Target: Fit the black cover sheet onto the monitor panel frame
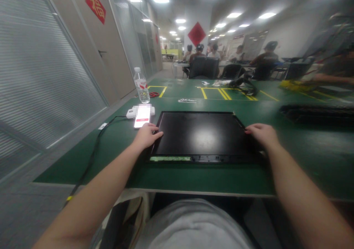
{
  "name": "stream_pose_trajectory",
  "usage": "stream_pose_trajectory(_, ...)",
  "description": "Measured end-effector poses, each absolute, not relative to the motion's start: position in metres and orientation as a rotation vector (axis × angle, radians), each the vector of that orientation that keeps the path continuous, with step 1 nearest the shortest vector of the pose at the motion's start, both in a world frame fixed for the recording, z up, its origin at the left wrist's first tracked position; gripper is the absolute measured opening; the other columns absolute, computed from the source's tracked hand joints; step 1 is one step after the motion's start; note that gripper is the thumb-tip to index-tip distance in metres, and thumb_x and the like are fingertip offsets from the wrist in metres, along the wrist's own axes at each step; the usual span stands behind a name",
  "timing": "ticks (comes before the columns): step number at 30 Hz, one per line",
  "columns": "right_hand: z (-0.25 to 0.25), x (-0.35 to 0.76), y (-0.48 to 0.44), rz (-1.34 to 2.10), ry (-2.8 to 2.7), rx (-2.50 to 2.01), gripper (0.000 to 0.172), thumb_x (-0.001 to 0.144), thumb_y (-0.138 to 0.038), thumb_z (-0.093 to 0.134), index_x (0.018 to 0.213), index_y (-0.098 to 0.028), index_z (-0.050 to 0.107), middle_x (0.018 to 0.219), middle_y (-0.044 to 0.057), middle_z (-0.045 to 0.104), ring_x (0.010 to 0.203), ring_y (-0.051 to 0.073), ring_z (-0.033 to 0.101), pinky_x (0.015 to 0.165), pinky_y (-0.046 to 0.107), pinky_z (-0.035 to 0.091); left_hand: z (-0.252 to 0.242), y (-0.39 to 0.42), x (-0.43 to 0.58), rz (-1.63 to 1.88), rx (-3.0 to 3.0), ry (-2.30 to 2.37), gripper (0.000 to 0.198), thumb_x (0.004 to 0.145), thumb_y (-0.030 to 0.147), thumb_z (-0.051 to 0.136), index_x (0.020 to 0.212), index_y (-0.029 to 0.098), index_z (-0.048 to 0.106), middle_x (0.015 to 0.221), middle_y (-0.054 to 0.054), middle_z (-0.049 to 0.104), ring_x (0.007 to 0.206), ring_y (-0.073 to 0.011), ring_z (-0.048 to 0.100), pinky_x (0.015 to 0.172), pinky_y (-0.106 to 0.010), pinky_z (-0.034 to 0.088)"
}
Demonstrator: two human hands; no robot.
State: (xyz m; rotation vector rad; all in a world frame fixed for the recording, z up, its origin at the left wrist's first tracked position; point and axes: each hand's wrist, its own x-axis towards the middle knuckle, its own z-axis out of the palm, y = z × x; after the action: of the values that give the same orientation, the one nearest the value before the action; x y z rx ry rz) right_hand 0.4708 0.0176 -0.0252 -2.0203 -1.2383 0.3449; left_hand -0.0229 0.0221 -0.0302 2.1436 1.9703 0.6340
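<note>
A black display panel [182, 133] lies on the green table in front of me, its dark face up and a blurred ceiling-light reflection on it. Along its near edge runs a bare strip [170, 159], green on the left and dark on the right. My left hand [148, 134] grips the panel's left edge, thumb over the frame. At the right edge, my right hand [262, 134] pinches the frame between thumb and fingers; some of its fingertips are hidden. Just beyond my left hand is a phone [142, 118] with a lit screen.
A water bottle [142, 88] stands behind the phone, near a white power strip [131, 112] and red-handled scissors [154, 94]. A dark long object [318, 115] lies at right. Black cables [245, 85] and yellow tape lines are farther back. Several people sit beyond the table.
</note>
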Motion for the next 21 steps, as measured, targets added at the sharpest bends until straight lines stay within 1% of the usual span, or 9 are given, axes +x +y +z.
stream_pose_trajectory(5, -0.0255, 0.4713, 0.0179, 0.339, -1.245, -2.012, 0.014, 0.069, -0.036, 0.067, 0.072, -0.026, 0.076, 0.076, 0.007, 0.078, 0.089, 0.032, 0.070, 0.077, 0.041, 0.051, -0.0304, 0.0227, -0.0234, 0.616, 2.139, 1.962, 0.044, 0.086, 0.051, 0.067, 0.108, 0.018, 0.083, 0.124, -0.014, 0.069, 0.107, -0.0299, 0.067, 0.100, -0.041, 0.054)
stream_pose_trajectory(10, -0.0295, 0.4748, 0.0195, 0.324, -1.261, -1.993, 0.015, 0.069, -0.038, 0.067, 0.072, -0.026, 0.076, 0.077, 0.007, 0.078, 0.086, 0.032, 0.070, 0.074, 0.041, 0.052, -0.0308, 0.0231, -0.0236, 0.647, 2.125, 1.951, 0.042, 0.085, 0.051, 0.068, 0.106, 0.018, 0.083, 0.124, -0.014, 0.069, 0.101, -0.0292, 0.068, 0.099, -0.042, 0.054)
stream_pose_trajectory(12, -0.0308, 0.4760, 0.0201, 0.319, -1.269, -1.977, 0.016, 0.069, -0.039, 0.067, 0.073, -0.026, 0.076, 0.076, 0.007, 0.078, 0.085, 0.032, 0.070, 0.074, 0.041, 0.052, -0.0310, 0.0230, -0.0235, 0.656, 2.119, 1.950, 0.042, 0.084, 0.051, 0.068, 0.105, 0.018, 0.084, 0.123, -0.014, 0.069, 0.103, -0.0295, 0.068, 0.099, -0.042, 0.054)
stream_pose_trajectory(16, -0.0294, 0.4753, 0.0197, 0.352, -1.235, -1.995, 0.016, 0.069, -0.037, 0.067, 0.074, -0.025, 0.076, 0.077, 0.006, 0.078, 0.085, 0.031, 0.071, 0.076, 0.040, 0.052, -0.0311, 0.0229, -0.0235, 0.641, 2.130, 1.950, 0.043, 0.085, 0.051, 0.068, 0.106, 0.017, 0.083, 0.124, -0.015, 0.069, 0.112, -0.0317, 0.066, 0.102, -0.042, 0.052)
stream_pose_trajectory(21, -0.0268, 0.4734, 0.0190, 0.356, -1.219, -2.004, 0.016, 0.068, -0.037, 0.067, 0.073, -0.025, 0.076, 0.076, 0.007, 0.078, 0.084, 0.030, 0.070, 0.075, 0.040, 0.052, -0.0328, 0.0245, -0.0246, 0.647, 2.131, 1.945, 0.043, 0.084, 0.051, 0.068, 0.106, 0.017, 0.083, 0.124, -0.015, 0.069, 0.111, -0.0319, 0.067, 0.101, -0.042, 0.053)
